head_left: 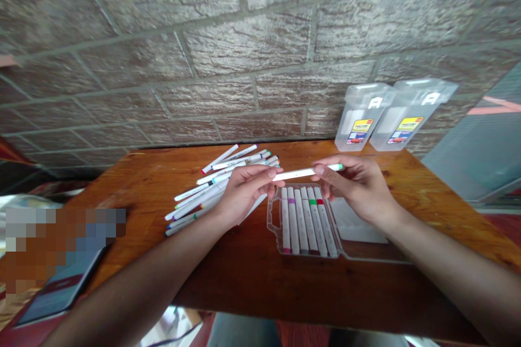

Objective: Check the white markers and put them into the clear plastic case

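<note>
Nearly level, white marker [298, 174], green end [340, 166] rightward

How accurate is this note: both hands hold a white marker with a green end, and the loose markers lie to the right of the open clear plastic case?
One part is wrong: the loose markers lie to the left of the open clear plastic case, as the head view shows. The left hand and right hand do hold a white marker with a green end.

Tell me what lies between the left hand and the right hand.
A white marker spans that gap in the head view, with the left hand at one end and the right hand near its green end.
</note>
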A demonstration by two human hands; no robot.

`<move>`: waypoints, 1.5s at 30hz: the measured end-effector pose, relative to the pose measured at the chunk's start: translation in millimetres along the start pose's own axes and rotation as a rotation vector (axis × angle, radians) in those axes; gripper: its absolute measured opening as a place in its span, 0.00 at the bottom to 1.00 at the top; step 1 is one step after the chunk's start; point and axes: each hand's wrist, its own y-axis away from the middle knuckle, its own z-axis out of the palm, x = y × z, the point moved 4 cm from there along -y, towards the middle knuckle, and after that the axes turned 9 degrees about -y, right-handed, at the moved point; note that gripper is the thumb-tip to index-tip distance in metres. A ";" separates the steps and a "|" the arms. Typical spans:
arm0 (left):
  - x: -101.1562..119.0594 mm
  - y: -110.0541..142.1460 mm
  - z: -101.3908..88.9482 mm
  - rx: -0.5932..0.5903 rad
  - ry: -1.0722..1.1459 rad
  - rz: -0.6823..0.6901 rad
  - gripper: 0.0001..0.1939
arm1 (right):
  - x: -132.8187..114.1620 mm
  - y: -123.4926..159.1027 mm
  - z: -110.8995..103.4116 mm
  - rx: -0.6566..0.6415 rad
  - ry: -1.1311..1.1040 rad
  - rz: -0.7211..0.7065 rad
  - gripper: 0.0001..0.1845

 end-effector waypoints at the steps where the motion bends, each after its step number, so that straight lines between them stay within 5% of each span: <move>1: -0.4 -0.2 -0.3 0.000 -0.005 0.004 0.13 | -0.2 0.2 0.2 -0.001 0.003 -0.007 0.14; 15: -2.9 -1.4 1.0 -0.031 -0.142 -0.019 0.12 | -3.2 7.3 5.8 -0.077 0.137 -0.093 0.11; 29: 0.0 4.5 -2.8 -0.083 -0.229 0.230 0.16 | 16.6 -4.7 -5.2 0.037 -0.272 0.402 0.15; 45: 3.9 5.6 -1.7 0.026 -0.467 0.319 0.13 | 17.1 -2.6 -2.9 0.049 -0.300 0.407 0.16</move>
